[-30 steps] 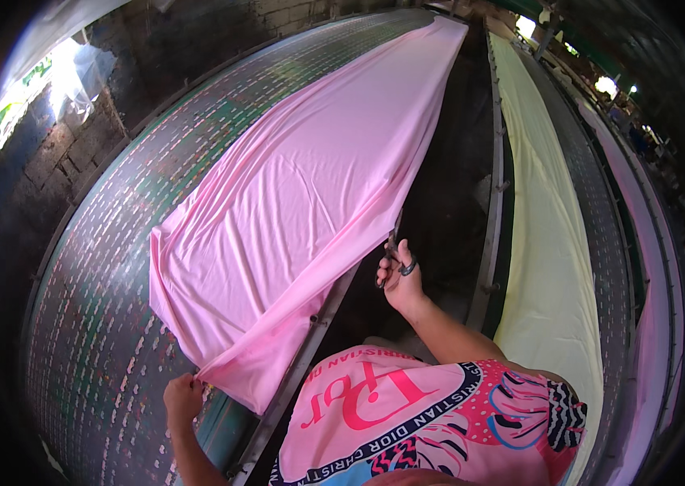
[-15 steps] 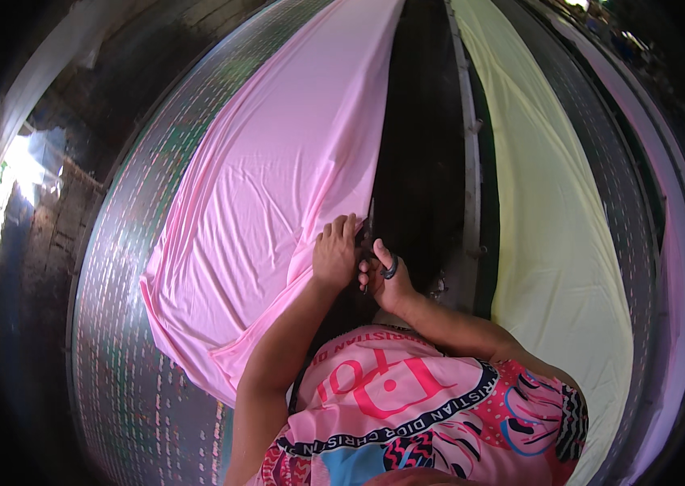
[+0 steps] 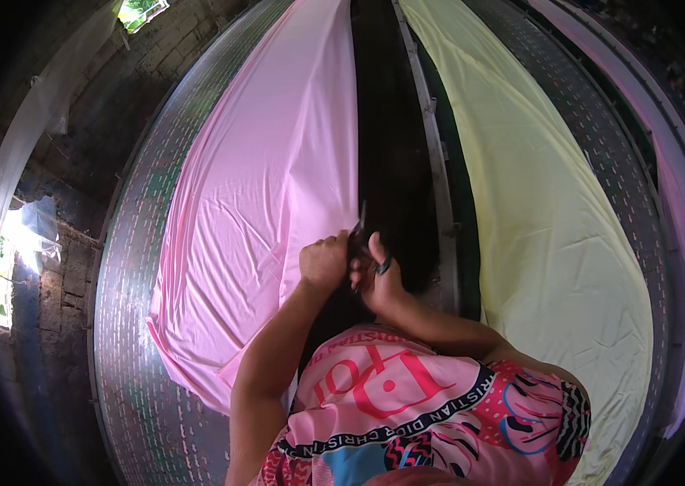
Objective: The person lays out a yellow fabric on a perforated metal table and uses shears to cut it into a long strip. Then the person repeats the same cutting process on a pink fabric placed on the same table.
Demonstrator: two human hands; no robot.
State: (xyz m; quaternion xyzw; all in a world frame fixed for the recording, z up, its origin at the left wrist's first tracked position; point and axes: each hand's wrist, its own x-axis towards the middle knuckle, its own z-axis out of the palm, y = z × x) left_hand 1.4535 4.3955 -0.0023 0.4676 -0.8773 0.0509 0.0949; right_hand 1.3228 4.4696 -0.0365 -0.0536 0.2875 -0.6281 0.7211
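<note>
A long sheet of pink fabric (image 3: 237,194) drapes over the table left of a dark gap. Its right edge is gripped by my left hand (image 3: 325,261), whose fingers are curled into a fist. Close beside it, my right hand (image 3: 379,283) holds scissors (image 3: 362,214), with the thumb through a dark handle loop. The blades point away from me at the fabric's edge, just beyond my left hand. How far apart the blades are is hard to see.
Under the pink fabric runs a long dark table (image 3: 136,324) with speckled, dashed marks. Pale yellow fabric (image 3: 545,211) covers another table on the right, behind a metal rail (image 3: 440,162). Farther right hangs more pink-lilac fabric (image 3: 682,243). A block wall (image 3: 67,275) with bright openings stands left.
My left hand's fingers have curled from lying over the fabric into a fist. The scissor blades now show more plainly beyond my hands. The whole view has shifted a little.
</note>
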